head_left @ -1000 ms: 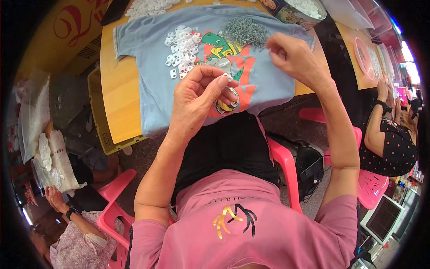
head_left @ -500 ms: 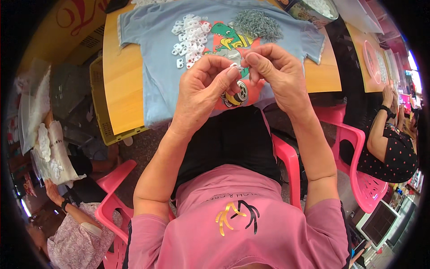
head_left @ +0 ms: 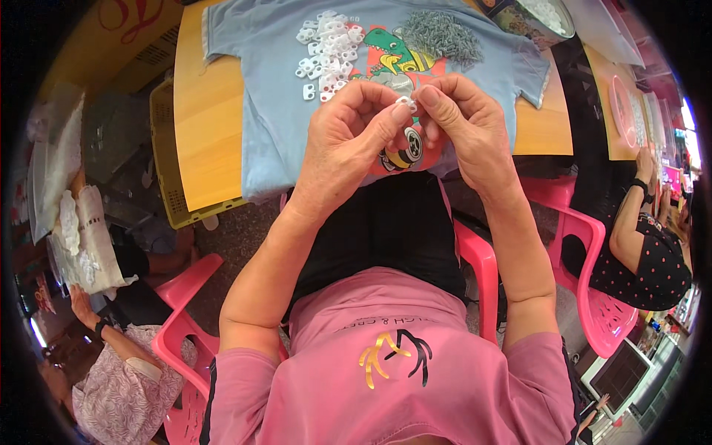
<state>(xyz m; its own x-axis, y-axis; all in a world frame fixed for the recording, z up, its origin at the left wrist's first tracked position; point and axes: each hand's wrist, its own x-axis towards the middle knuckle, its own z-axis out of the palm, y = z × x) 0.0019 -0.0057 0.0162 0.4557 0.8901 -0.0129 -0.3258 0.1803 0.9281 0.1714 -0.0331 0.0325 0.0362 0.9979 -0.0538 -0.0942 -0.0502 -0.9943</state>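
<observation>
- Left hand (head_left: 345, 141): yours, raised over the table edge, fingers curled in, thumb and forefinger pinching one side of a small white plastic piece (head_left: 406, 101).
- Right hand (head_left: 463, 126): yours, just at 3 o'clock of the left, fingertips touching it; thumb and forefinger nipped on the other side of the same piece.
- Change, against half a second ago: both hands stay joined on the piece and fill more of the view; a second ago the right hand was well apart, out at 2 o'clock over the shirt.
- White plastic piece: small, pale, flat-looking; mostly covered by your fingertips, so its full shape cannot be told. It sits between the two thumbs, above the shirt's print.
- Blue shirt (head_left: 259, 96): spread flat on the wooden table (head_left: 196, 141), a green, red and yellow cartoon print at its middle.
- Heap of white pieces (head_left: 326, 52): on the shirt, at 11 o'clock of your hands.
- Heap of grey metal bits (head_left: 441, 37): on the shirt, at 12 o'clock of the right hand.
- Pink chair (head_left: 478, 259): under you, at 6 o'clock.
</observation>
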